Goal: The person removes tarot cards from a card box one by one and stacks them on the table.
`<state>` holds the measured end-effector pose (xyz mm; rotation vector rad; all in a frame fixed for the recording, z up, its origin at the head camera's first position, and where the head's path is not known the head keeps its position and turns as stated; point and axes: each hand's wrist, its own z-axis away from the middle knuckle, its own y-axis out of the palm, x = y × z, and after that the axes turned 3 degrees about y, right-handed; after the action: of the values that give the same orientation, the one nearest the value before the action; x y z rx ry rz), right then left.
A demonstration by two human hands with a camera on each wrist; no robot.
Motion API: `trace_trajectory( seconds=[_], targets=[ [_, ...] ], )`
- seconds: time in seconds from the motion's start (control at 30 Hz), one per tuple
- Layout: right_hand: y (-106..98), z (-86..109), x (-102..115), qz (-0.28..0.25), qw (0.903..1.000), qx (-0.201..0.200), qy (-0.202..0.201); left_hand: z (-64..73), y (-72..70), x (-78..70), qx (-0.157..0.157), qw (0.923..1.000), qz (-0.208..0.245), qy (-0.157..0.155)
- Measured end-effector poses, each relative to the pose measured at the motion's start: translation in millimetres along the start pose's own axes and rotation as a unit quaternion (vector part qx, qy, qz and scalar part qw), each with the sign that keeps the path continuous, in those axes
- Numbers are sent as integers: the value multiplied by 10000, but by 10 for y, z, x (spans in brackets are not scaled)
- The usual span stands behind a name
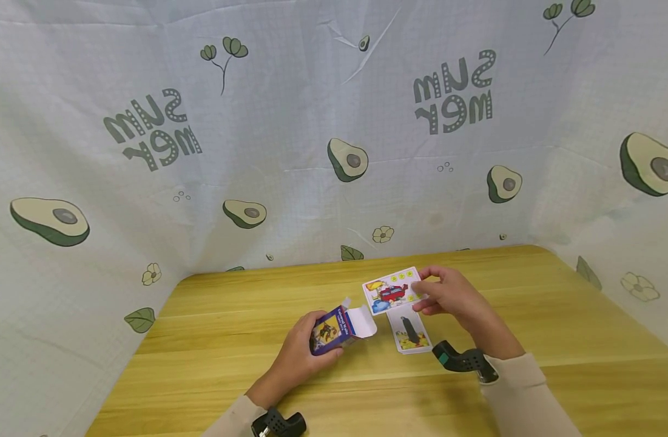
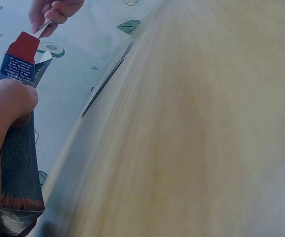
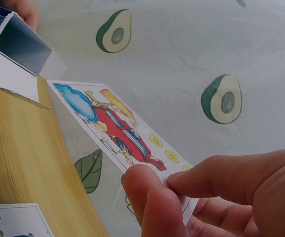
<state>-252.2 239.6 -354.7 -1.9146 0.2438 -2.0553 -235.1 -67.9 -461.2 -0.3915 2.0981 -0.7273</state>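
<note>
My left hand (image 1: pixel 306 349) grips a blue card box (image 1: pixel 329 332), its flap end open and facing right. In the right wrist view the open mouth of the box (image 3: pixel 24 47) shows a dark inside and a white flap. My right hand (image 1: pixel 448 297) pinches an illustrated card (image 1: pixel 391 292) by its right end, with a red figure and yellow coins on its face. The card is held near the box flap, apart from it. Below it lies a small stack of cards (image 1: pixel 410 332) on the table, partly covered by the held card in the head view.
The wooden table (image 1: pixel 213 352) runs to a white cloth backdrop (image 1: pixel 290 121) printed with avocados and leaves. More of this cloth hangs along the left and right sides. A black band with a device (image 1: pixel 465 359) sits on my right wrist, another (image 1: pixel 279 423) on my left.
</note>
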Motion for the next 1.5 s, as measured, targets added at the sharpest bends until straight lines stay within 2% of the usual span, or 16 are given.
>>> trace_trajectory(
  seconds=[0.33, 0.97, 1.17, 1.5],
  targets=[
    [-32, -24, -23, 304, 9993, -93, -174, -3, -3, 0, 2, 10000, 50, -40],
    [-55, -10, -18, 708, 9965, -433, -97, 0, -9, 14, -8, 10000, 11, -10],
    [-59, -2, -16, 640, 9967, -491, -82, -1, -6, 16, 6, 10000, 11, -12],
    [-38, -2, -26, 90, 9990, -394, 166, 0, 8, 26, -15, 10000, -17, 40]
  ],
)
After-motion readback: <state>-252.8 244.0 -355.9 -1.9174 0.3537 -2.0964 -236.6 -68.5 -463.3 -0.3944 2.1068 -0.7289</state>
